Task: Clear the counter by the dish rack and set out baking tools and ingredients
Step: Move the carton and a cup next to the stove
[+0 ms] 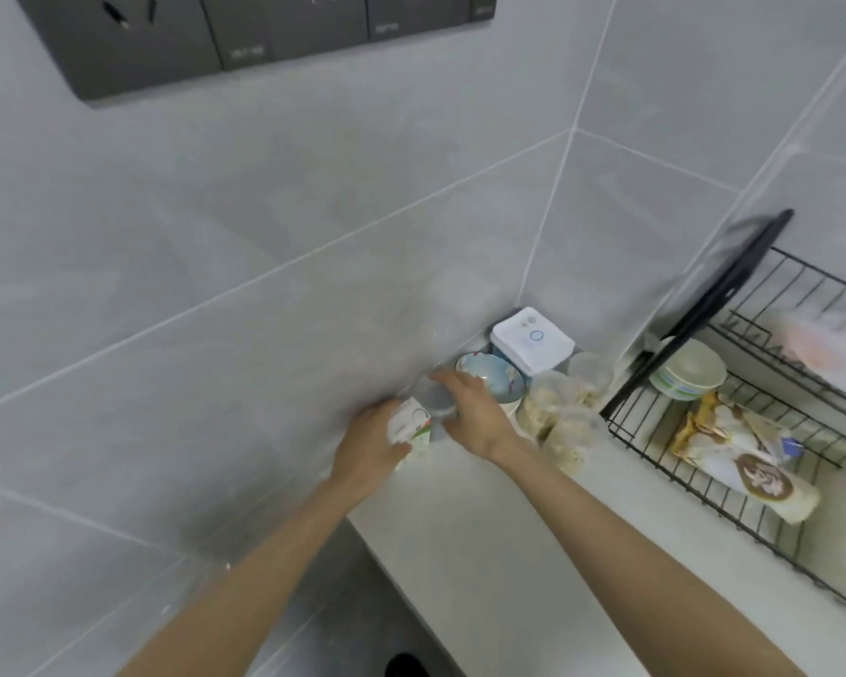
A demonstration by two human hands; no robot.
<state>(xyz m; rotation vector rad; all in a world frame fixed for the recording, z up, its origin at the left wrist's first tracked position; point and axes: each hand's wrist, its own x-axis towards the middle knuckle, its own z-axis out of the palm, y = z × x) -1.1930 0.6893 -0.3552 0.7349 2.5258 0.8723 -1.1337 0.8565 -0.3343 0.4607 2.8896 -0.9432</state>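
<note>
A: Grey tiled walls meet in a corner over a white tabletop (489,539). Where is the carton?

B: At the back left of the tabletop, right against the wall. The small carton (410,425) is white with green and orange print, and it is tilted.

A: And the hands?

B: The left hand (370,442) is wrapped round the carton from the left. The right hand (475,412) has its fingers curved over the top of a clear container (435,403) touching the carton. The blur hides how firmly it grips.

A: What crowds them?

B: Just behind the right hand is a blue patterned bowl (490,381), and a white box (533,340) fills the corner. Clear tubs (570,437) of pale, crumbly contents stand between the bowl and the black wire dish rack (655,456).

A: Any open room?

B: The near stretch of tabletop under both forearms is bare. Its left edge drops off just below the left wrist. The dish rack takes up the right side and holds stacked bowls (689,376) and printed packets (743,461).
</note>
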